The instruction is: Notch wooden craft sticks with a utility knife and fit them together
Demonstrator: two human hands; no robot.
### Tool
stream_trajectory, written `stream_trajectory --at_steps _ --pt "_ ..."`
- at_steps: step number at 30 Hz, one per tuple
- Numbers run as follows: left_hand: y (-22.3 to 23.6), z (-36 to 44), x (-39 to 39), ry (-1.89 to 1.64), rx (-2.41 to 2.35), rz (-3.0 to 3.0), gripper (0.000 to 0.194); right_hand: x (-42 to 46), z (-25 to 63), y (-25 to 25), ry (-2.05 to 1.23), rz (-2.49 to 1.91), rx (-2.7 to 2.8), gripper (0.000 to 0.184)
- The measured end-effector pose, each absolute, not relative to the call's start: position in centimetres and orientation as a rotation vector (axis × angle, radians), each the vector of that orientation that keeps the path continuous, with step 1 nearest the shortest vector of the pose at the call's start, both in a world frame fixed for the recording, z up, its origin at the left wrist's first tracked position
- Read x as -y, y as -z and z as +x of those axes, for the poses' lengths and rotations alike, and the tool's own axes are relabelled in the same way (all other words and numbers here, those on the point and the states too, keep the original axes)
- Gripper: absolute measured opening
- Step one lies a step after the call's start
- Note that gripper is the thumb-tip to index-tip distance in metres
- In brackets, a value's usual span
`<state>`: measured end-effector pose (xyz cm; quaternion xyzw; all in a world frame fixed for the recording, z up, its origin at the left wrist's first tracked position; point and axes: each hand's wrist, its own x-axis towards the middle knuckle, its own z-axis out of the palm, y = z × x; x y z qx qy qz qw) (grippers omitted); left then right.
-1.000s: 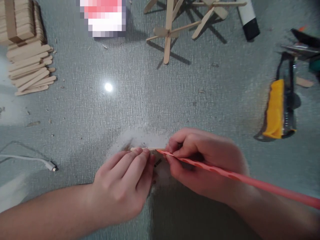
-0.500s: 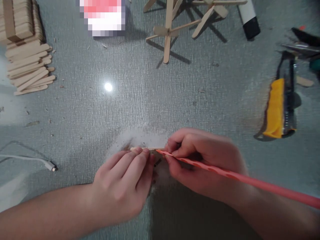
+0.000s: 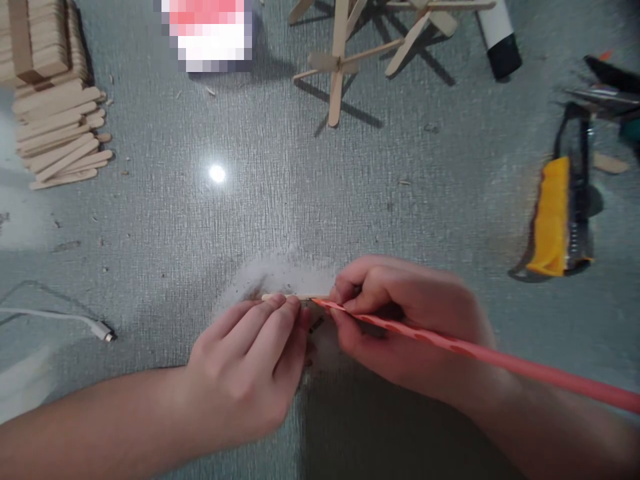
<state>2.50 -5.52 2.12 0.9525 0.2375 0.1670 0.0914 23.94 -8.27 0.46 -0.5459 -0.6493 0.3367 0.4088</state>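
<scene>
A thin wooden craft stick (image 3: 306,297) lies on edge, left to right, between my two hands. My left hand (image 3: 250,360) is closed on its left part, fingertips bent over the far side and the thumb tucked near. In my right hand (image 3: 400,313) a long red pencil (image 3: 440,341) is pinched, its shaft slanting back over the wrist to the right edge. The pencil's point meets the stick just right of my left fingertips. The stick's right end is hidden behind my right fingers. Under the stick is a small surface with dark printed marks (image 3: 316,325), mostly covered by my hands.
Craft sticks (image 3: 60,140) lie piled at the left, below a banded bundle (image 3: 45,40). A stick structure (image 3: 336,80) stands at the back, near a white tube with a black cap (image 3: 504,57). A yellow-and-black tool (image 3: 550,220) is at the right, a white cable (image 3: 75,319) at the left.
Hands and stick keep almost the same place. The pencil's rear end tilts very slightly upward in the picture, and the whole view shifts a little.
</scene>
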Motion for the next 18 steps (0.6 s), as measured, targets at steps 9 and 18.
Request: stream_trajectory --at_steps 9,18 --pt "-2.11 2.64 5.58 -0.511 -0.71 2.828 0.025 8.34 23.88 -0.42 -0.861 -1.377 1.625 0.025" --pt "-2.06 2.7 5.63 -0.526 -0.712 2.821 0.024 8.33 23.85 -0.37 -0.867 -1.392 1.626 0.025"
